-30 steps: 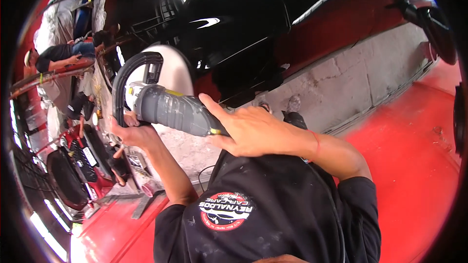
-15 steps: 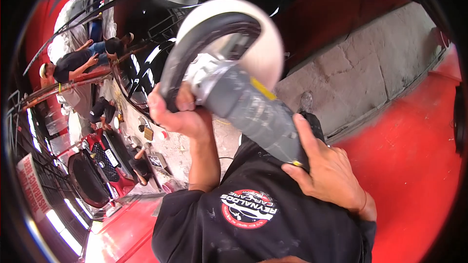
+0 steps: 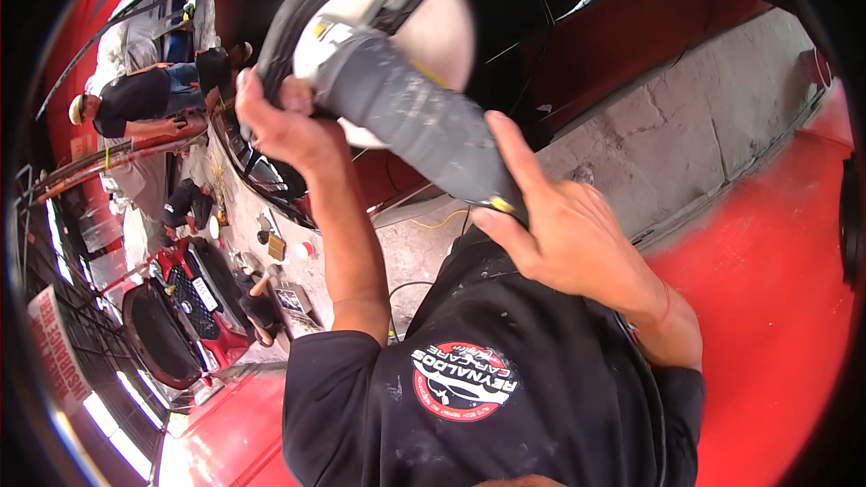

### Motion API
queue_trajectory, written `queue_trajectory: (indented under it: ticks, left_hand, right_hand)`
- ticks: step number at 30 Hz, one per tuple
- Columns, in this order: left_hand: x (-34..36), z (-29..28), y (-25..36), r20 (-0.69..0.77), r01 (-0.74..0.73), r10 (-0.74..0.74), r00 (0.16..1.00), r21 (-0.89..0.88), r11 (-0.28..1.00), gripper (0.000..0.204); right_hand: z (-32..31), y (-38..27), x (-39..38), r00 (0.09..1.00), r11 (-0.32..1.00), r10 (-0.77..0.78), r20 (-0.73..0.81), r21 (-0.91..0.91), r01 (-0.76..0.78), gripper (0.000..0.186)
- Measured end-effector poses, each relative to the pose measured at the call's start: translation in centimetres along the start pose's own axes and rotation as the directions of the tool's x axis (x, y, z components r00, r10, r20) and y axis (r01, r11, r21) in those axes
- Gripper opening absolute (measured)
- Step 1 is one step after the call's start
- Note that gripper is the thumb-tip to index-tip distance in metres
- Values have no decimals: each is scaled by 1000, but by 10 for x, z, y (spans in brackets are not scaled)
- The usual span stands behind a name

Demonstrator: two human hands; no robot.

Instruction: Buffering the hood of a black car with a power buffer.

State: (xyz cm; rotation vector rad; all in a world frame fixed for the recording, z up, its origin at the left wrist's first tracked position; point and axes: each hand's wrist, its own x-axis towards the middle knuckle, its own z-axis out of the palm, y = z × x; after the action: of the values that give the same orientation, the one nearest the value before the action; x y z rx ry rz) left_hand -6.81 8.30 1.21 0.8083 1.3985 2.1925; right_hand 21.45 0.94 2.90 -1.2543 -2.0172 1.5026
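A grey and black rotary polisher [image 3: 415, 122] with a round white pad [image 3: 446, 32] is held up in front of me in both hands. My left hand [image 3: 289, 131] is closed around the black loop handle [image 3: 287, 27] at the pad end. On the rear of the body, my right hand [image 3: 573, 230] is wrapped with its thumb and index finger on either side. The pad is blurred and lies over a glossy black car panel [image 3: 505, 27]. Whether pad and panel touch, I cannot tell.
A rough concrete strip [image 3: 667, 126] runs along the right beside red flooring [image 3: 767, 325]. At left, a person in a dark shirt [image 3: 135, 104] stands near a red car front [image 3: 203, 293]; other people crouch nearby. A yellow cord [image 3: 437, 223] lies beyond my torso.
The polisher and both hands have moved up and to the left, farther from my body and over the black car panel. Both hands keep their grip.
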Motion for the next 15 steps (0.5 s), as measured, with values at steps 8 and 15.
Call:
queue_trajectory:
  ticks: [8, 15]
  left_hand:
    - [23, -84, 15, -140, -52, 70, 988, 128, 990, 40]
    - [-29, -63, 36, -109, 15, -3, 994, 114, 993, 43]
  right_hand:
    - [49, -15, 44, 974, 979, -181, 137, -74, 192, 71]
    - [25, -17, -12, 976, 991, -107, 188, -54, 119, 78]
